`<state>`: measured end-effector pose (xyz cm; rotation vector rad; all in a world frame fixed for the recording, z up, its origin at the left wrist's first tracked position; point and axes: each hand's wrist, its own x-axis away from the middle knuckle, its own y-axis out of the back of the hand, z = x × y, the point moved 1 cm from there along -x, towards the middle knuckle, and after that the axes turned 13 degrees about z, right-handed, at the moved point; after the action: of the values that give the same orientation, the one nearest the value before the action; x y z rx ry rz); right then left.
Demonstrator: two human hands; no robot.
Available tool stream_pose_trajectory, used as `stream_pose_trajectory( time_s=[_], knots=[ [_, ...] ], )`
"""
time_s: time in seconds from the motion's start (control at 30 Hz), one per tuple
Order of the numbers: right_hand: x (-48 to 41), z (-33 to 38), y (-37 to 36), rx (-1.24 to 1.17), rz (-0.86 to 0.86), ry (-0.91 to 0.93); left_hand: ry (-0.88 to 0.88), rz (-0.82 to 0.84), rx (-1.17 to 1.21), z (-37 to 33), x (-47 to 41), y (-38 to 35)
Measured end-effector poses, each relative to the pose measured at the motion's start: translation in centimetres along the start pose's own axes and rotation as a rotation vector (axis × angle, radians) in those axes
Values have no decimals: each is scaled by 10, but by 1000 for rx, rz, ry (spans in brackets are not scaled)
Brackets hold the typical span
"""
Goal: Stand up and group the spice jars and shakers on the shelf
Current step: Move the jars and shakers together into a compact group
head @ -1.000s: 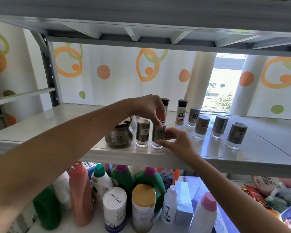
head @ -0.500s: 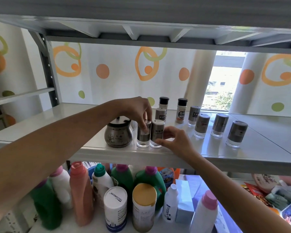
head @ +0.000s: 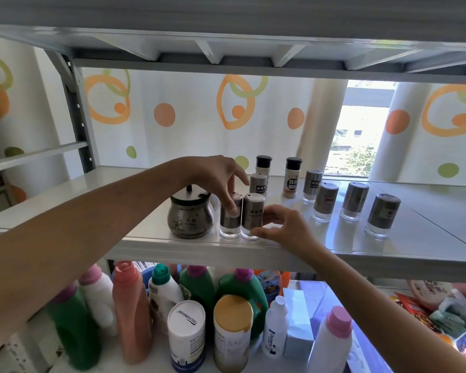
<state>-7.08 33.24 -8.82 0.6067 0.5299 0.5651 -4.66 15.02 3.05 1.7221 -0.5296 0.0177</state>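
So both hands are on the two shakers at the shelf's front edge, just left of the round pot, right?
No. The head view shows the left shaker and right shaker standing right of the round pot, not left. The left hand and right hand are on them, at the shelf's front edge.

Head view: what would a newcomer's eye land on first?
Both hands work at the front edge of the shelf. The left hand grips the left steel shaker, and the right hand pinches the right steel shaker close beside it, next to a round steel condiment pot. Four more shakers stand spaced out to the right, and detergent bottles crowd the level below.
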Motion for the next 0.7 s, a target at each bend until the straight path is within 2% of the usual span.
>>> stream_pose_trajectory(
  time_s=[0.1,0.17,0.3,0.4,0.5,0.7],
  knots=[
    [4,-5,14,-11,98,-62,-11,-2,48,6,6,8],
    [4,-12,29,-52,130,-114,-25,-69,108,12,8,15],
    [-14,-29,39,-175,-18,-237,-17,-263,151,19,-13,24],
    [-40,-37,31,-192,-137,-317,13,-271,102,19,-42,22],
    [-66,-39,29,-205,-163,-322,18,-252,65,17,-66,23],
    [-87,-38,28,-291,-80,-216,-28,-240,41,13,-96,26]
  ],
)
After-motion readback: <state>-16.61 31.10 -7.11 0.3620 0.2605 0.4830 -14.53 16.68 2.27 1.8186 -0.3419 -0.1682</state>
